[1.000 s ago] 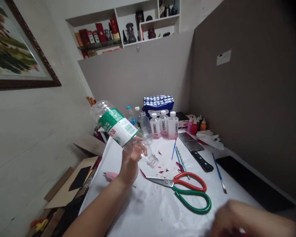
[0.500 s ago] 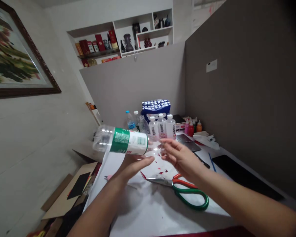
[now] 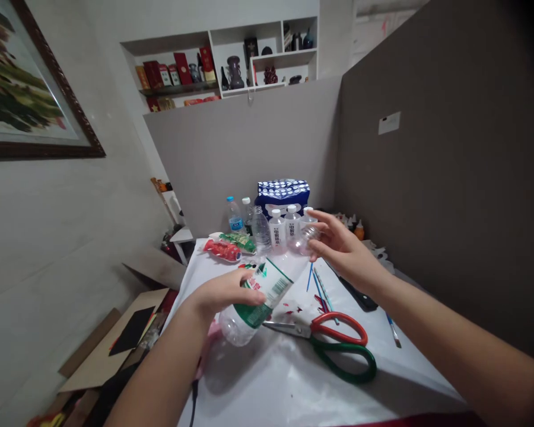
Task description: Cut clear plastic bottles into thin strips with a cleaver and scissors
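Observation:
A clear plastic bottle (image 3: 267,292) with a green and white label is held tilted over the white table, its base toward the lower left and its neck toward the upper right. My left hand (image 3: 231,292) is wrapped round the labelled body. At the neck end, my right hand (image 3: 336,240) has its thumb and fingers on the clear bottle. Just below and right of the bottle lie large scissors (image 3: 305,330) with one red and one green handle. Red scraps (image 3: 292,308) are scattered near the blades.
Behind stand several bottles (image 3: 277,231) and a blue dotted bag (image 3: 283,193). Red (image 3: 222,250) and green (image 3: 239,241) packets lie back left. Brushes (image 3: 320,287), a black object (image 3: 360,296) and paint bottles (image 3: 359,230) are at the right; a pink tool (image 3: 209,344) is beside my left forearm.
The bottle has swung from nearly level to a steep tilt, its base moving down and right. My left hand now wraps its label; my right hand has moved slightly up and right with the neck.

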A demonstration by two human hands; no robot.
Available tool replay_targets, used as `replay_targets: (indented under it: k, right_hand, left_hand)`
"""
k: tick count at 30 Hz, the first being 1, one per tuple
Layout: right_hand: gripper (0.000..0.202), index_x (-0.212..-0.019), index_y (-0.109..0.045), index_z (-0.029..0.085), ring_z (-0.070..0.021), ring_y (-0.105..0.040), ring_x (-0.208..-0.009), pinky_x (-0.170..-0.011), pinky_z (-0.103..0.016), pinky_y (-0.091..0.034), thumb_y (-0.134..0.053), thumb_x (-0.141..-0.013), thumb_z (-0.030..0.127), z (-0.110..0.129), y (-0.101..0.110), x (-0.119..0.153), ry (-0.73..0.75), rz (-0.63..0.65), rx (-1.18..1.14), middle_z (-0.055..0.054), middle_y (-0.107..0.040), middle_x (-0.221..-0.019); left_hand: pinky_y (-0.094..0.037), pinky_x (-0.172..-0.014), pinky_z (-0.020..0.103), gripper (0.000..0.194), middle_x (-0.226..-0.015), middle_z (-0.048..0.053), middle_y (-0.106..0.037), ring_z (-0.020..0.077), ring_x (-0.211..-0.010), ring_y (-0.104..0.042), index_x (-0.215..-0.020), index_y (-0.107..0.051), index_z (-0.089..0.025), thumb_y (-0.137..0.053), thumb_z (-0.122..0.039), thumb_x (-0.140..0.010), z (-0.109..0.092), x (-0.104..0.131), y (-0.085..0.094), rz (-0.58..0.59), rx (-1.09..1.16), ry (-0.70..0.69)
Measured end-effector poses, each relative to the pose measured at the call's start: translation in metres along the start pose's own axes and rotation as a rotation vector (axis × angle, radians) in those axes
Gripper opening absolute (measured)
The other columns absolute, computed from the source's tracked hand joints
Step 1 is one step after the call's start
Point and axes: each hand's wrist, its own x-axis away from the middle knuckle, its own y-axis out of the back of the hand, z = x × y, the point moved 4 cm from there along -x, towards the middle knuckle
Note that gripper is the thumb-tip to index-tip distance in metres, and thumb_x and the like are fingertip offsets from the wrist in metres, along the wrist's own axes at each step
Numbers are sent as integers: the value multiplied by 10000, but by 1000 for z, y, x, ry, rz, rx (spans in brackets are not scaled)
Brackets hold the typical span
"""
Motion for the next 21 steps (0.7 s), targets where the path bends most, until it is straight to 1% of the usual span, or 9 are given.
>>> replay_targets:
  k: [1,3,6,8,11,13,15,18,21]
  right_hand:
    - [464,-1321,-431,279,-163,-560,-952,-737,-294,-487,-490,-891,443,-6,-1,3,-22,60,141,-72,-516,-1264]
    - [412,-1249,-516,246,-193,-571,-997,-758,-304,-479,-474,-885,435,-23,-4,18,-94,232,433,-87,-563,-1235]
    - [218,-872,-684,211,-211,-617,-723,-606,-291,-431,-686,-666,282,-51,-14,52,-208,469,647,-56,-686,-840]
    - [187,-784,-671,204,-218,-612,-677,-567,-282,-380,-659,-601,166,-63,-20,71,-243,534,755,-54,-683,-767]
    - [299,-826,-646,197,-237,-627,-730,-593,-284,-366,-556,-573,64,-71,-27,87,-257,573,860,-73,-691,-823]
    - [334,-866,-634,181,-257,-634,-764,-618,-294,-378,-553,-565,61,-75,-31,91,-258,586,897,-99,-692,-869]
    - [286,-897,-622,164,-267,-634,-783,-644,-304,-393,-565,-623,106,-80,-35,94,-251,585,916,-125,-681,-900]
    - [182,-892,-611,155,-265,-621,-803,-683,-317,-408,-536,-728,178,-87,-39,97,-207,544,923,-137,-655,-912]
    - [134,-855,-594,173,-249,-606,-803,-697,-313,-412,-535,-737,197,-85,-33,95,-164,430,889,-116,-640,-908]
  left_hand:
    - [-526,-590,292,276,-745,85,-722,209,-633,-670,-806,-705,-156,-772,-333,-605,-3,2,5,-52,23,-16]
    - [-535,-605,313,317,-762,119,-726,232,-653,-684,-842,-700,-138,-744,-361,-622,-9,7,16,-123,94,-57]
    - [-545,-616,340,364,-780,155,-727,266,-666,-700,-877,-691,-121,-697,-405,-649,-19,12,33,-214,185,-140]
    - [-545,-585,337,389,-755,151,-724,268,-637,-700,-883,-683,-118,-646,-445,-676,-24,14,42,-312,241,-174]
    - [-536,-535,342,404,-711,132,-716,268,-599,-690,-922,-649,-114,-577,-439,-693,-28,16,48,-436,345,-184]
    - [-530,-524,345,399,-704,132,-714,273,-603,-686,-947,-625,-101,-562,-389,-678,-31,17,48,-474,385,-177]
    - [-530,-531,352,426,-714,135,-717,277,-606,-682,-974,-611,-84,-561,-359,-652,-33,20,48,-485,394,-173]
    - [-529,-542,346,495,-728,132,-721,280,-631,-683,-1027,-606,-60,-559,-356,-633,-34,25,51,-498,388,-169]
    - [-521,-535,314,482,-694,116,-713,261,-635,-678,-996,-631,-54,-571,-379,-644,-33,29,59,-552,343,-191]
